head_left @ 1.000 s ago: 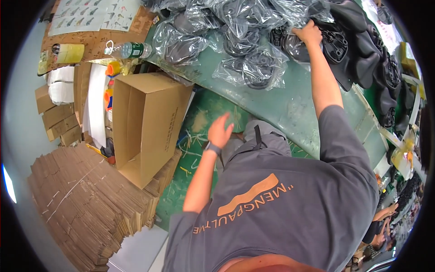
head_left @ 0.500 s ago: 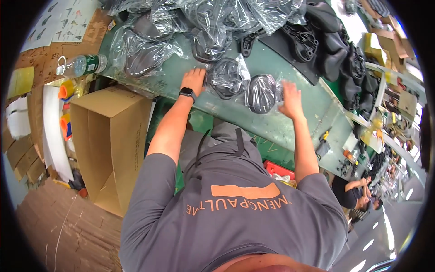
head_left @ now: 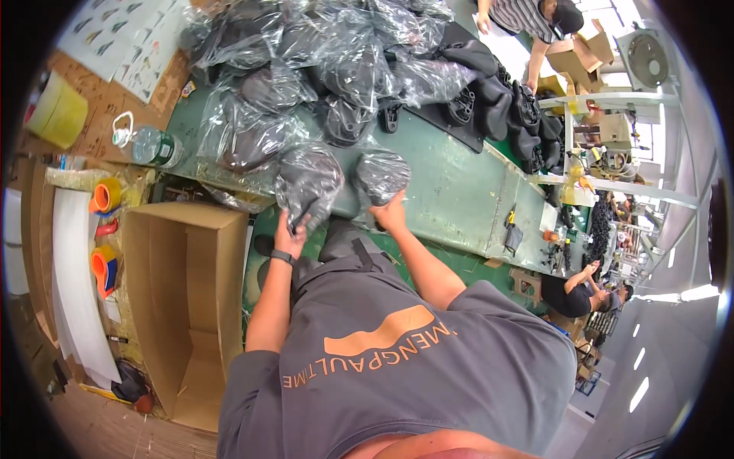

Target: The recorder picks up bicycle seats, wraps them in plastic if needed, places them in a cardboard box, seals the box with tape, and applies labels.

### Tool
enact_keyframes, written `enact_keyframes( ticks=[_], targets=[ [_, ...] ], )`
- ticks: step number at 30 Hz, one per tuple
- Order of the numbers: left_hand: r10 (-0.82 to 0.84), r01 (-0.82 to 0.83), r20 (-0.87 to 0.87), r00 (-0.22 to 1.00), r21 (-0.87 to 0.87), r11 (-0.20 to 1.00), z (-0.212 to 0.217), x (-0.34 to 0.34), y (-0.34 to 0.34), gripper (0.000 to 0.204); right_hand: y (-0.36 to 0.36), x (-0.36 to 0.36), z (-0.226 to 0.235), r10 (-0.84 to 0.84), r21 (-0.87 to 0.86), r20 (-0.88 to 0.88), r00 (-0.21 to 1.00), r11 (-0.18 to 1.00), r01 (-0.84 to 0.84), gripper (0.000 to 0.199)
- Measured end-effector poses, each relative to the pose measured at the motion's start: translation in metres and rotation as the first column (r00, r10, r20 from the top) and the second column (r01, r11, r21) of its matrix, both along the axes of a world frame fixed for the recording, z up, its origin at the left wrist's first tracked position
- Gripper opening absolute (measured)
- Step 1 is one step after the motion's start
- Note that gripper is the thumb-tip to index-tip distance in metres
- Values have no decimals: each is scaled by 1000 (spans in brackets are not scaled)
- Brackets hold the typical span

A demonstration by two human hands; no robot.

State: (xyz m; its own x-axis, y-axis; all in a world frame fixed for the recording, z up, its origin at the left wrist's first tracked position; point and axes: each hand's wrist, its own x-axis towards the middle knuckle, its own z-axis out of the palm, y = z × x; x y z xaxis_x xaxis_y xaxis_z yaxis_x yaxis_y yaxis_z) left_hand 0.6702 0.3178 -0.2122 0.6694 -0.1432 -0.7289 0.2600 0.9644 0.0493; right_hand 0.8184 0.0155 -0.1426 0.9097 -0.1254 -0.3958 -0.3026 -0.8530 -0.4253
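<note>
My left hand (head_left: 290, 236), with a dark watch at the wrist, is closed round the narrow lower end of a bicycle saddle (head_left: 310, 180) in a clear plastic bag. To its right, my right hand (head_left: 391, 212) grips the lower end of a second bagged saddle (head_left: 384, 174). Both saddles are lifted at the near edge of the green table (head_left: 451, 199), their wide ends pointing away from me. Beyond them lies a heap of bagged black saddles (head_left: 336, 65). Part of my left fingers is hidden by the plastic.
A tall open cardboard box (head_left: 164, 291) stands left of my legs. On the table's left end lies a clear bottle (head_left: 157, 147). Unbagged black saddles (head_left: 497, 107) are piled at the far right. Two other people work beyond the table, one at the far side, one at the right.
Both hands have closed on the two bagged saddles and drawn them toward me and to the left, off their former spots. My view has turned, and a person at the far side has come into it.
</note>
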Motion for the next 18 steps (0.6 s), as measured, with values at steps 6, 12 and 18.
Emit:
enact_keyframes(
  ticks=[6, 12, 18],
  targets=[
    [-64, 359, -377, 924, 912, -198, 25, 19, 43, 56, 48, 20, 44, 211, 2, 15, 977, 977, -212, 106],
    [-183, 393, -536, 824, 774, -497, 100, 49, 31, 106, 52, 5, 58, 473, -505, 87, 877, 779, -371, 122],
    [-411, 603, -727, 550, 686, -407, 60, 74, 61, 116, 47, 23, 29, 346, -315, -128, 930, 875, -369, 124]
  ],
)
